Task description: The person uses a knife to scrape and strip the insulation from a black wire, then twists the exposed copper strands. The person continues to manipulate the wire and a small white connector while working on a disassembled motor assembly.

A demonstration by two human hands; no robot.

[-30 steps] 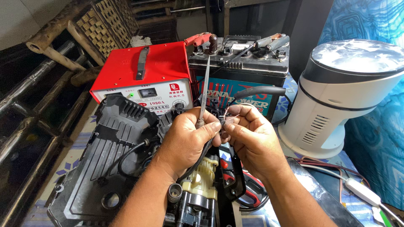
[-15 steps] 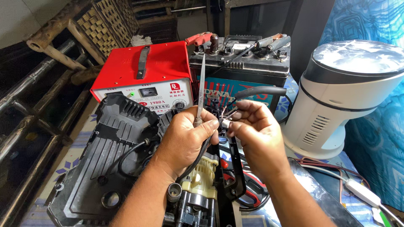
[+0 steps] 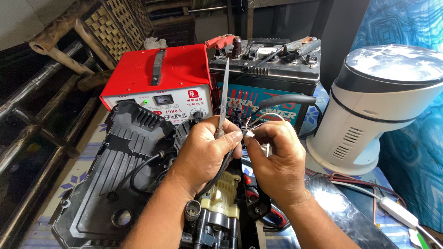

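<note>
Left hand closed around a thin metal rod-like tool, blade pointing straight up through frame centre; its thumb and forefinger pinch the tool's base, and a black cable runs down out of the same fist. Right hand pinches the bare ends of thin wires just beside the left thumb; fingertips of both hands nearly touching.

Change I note against the half-second-earlier frame: the hands have drawn closer and lifted slightly; the wire ends now sit right at the tool's base, where earlier there was a small gap; I judge the joining or cleaning of those strands is in hand, not finished.

Below the hands, lower centre: an opened black plastic housing with a cream-coloured motor part exposed. Upper left of centre: a red charger box; upper centre: a black battery with clips on its posts; right: a white round appliance; none moved.
</note>
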